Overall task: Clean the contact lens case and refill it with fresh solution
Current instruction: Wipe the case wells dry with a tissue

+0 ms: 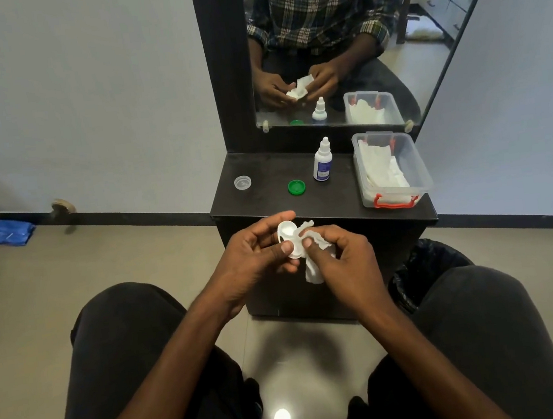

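Both caps, one green (296, 186) and one clear (242, 182), lie off on the dark surface (274, 206) as the left hand (256, 256) pinches the white lens case (289, 239) and the right hand (338, 254) presses a tissue (313, 270) against it; the solution bottle (322, 162) stands apart, refilling apparently still ahead.

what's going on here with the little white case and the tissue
A seated person holds the white lens case in the left hand and wipes it with a tissue in the right hand. The green cap, clear cap and solution bottle wait on the black stand.
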